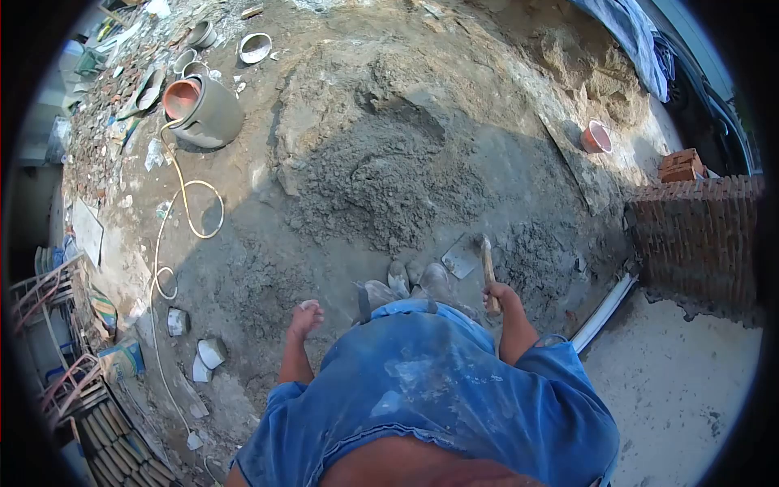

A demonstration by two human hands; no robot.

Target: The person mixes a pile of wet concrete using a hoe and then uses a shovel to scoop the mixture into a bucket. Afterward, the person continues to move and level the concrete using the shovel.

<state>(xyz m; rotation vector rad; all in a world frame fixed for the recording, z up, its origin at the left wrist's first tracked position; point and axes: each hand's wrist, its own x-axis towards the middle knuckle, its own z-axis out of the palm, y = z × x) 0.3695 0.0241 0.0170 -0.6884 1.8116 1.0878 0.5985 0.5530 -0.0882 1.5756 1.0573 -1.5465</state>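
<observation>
My right hand (505, 299) is wrapped round the wooden handle (488, 264) of a hoe. Its flat, square grey blade (462, 256) lies close to the ground, just ahead of my feet. My left hand (306, 318) hangs out to the left, fingers loosely bent and nothing visible in it. In front of my boots (398, 278) spreads a heap of wet grey mortar (381, 187), with a rough hollow on its far side. More loose mortar (535, 264) lies to the right of the blade.
A dark barrel (213, 114) with a reddish bucket (181, 97) stands far left, with a hose (185, 195) trailing from it. Broken blocks (212, 353) lie at left. A red bucket (596, 136), stacked bricks (690, 239) and a pale pipe (604, 312) are at right.
</observation>
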